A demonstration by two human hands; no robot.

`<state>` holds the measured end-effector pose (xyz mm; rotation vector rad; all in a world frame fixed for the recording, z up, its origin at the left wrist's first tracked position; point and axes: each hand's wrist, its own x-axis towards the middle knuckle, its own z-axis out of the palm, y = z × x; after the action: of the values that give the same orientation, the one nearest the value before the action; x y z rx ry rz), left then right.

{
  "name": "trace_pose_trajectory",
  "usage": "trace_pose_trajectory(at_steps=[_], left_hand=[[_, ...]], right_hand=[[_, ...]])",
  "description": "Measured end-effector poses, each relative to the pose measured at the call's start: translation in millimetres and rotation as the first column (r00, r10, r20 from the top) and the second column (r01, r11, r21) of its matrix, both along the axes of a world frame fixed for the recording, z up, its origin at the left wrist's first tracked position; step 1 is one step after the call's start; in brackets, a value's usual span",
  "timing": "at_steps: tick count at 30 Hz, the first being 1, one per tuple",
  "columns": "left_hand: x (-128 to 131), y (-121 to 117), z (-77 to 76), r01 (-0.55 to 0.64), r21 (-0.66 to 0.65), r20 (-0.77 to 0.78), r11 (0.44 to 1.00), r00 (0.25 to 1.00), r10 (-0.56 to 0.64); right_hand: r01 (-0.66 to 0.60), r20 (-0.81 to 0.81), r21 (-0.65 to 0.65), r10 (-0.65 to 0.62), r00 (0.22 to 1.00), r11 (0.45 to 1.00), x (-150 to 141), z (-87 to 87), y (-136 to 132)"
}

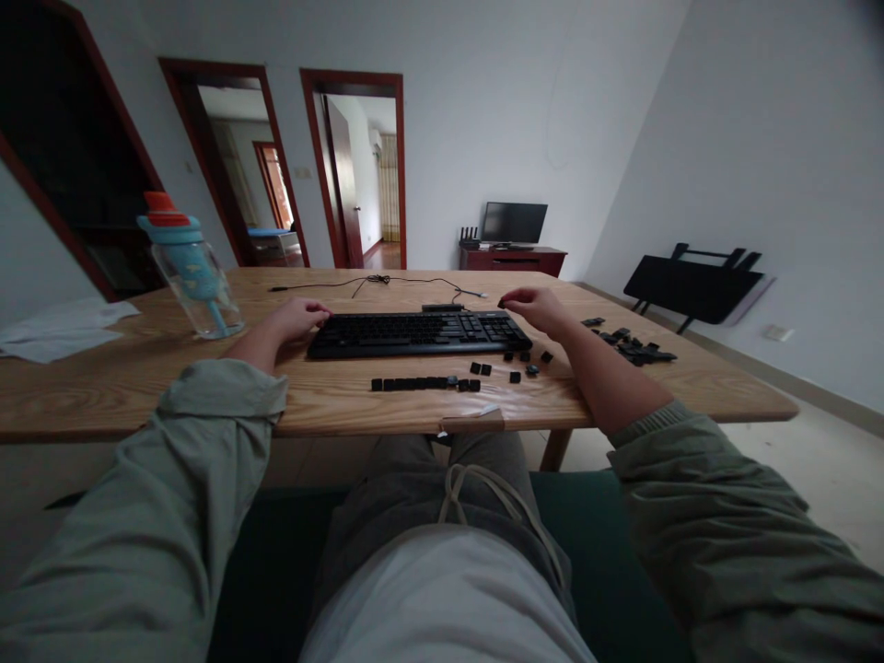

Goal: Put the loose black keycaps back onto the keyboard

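A black keyboard (387, 336) lies flat on the wooden table in front of me. My left hand (296, 319) has its fingers curled against the keyboard's back left corner, gripping it there. Over the back right corner, my right hand (539, 308) pinches a small dark keycap (502, 303) between thumb and fingers. A row of loose keycaps (414, 384) is lined up nearer to me, with a few single keycaps (515, 377) scattered to its right. Beyond my right forearm lies a pile of black keycaps (639, 348).
A clear bottle with an orange and blue lid (197, 276) stands at the left, beside white tissues (62, 327). A thin black cable (377, 278) runs along the table's back. Near the front edge is a transparent strip (476, 419). A folded black table (694, 287) leans by the right wall.
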<state>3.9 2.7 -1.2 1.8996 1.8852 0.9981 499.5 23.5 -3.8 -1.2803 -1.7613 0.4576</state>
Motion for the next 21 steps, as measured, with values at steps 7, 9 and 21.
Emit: trace_pose_trajectory(at_steps=[7, 9, 21], left_hand=[[3.3, -3.1, 2.0, -0.047, -0.040, 0.031, 0.998, 0.998, 0.049], [4.2, -4.1, 2.5, -0.052, -0.050, 0.042, 0.997, 0.998, 0.054], [4.4, -3.8, 2.8, -0.027, -0.034, 0.035, 0.999, 0.999, 0.028]], right_hand=[[-0.004, 0.284, -0.094, 0.031, 0.958, 0.996, -22.6, -4.6, 1.3], [-0.011, 0.309, -0.089, 0.038, 0.950, 0.996, -25.5, -3.8, 0.5], [0.011, 0.391, -0.109, 0.033, 0.920, 0.994, -24.4, -1.6, -4.1]])
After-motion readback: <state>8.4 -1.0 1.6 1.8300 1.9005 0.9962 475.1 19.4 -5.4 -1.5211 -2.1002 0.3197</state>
